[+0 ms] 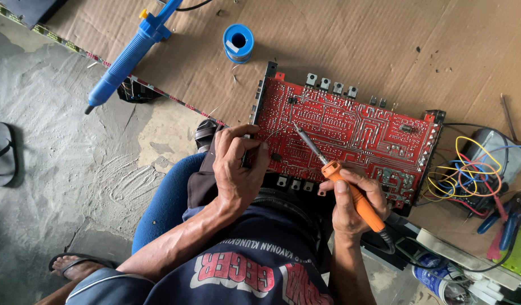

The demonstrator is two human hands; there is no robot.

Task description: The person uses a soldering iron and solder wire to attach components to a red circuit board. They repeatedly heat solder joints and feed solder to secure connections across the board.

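Note:
A large red circuit board (351, 127) lies solder side up on my lap and the cardboard. My right hand (351, 200) grips an orange soldering iron (355, 195), its metal tip (299, 131) touching the board near the left middle. My left hand (238, 166) rests on the board's left edge, fingers pinched around a thin strand of solder wire (272, 134) that reaches toward the tip.
A blue desoldering pump (127, 53) and a blue solder spool (238, 42) lie on the cardboard (356, 39) beyond the board. Tangled coloured wires (469, 169) and a transformer sit at the right, with blue-handled pliers (500, 226). A dark sandal (1, 153) lies on the concrete floor at the left.

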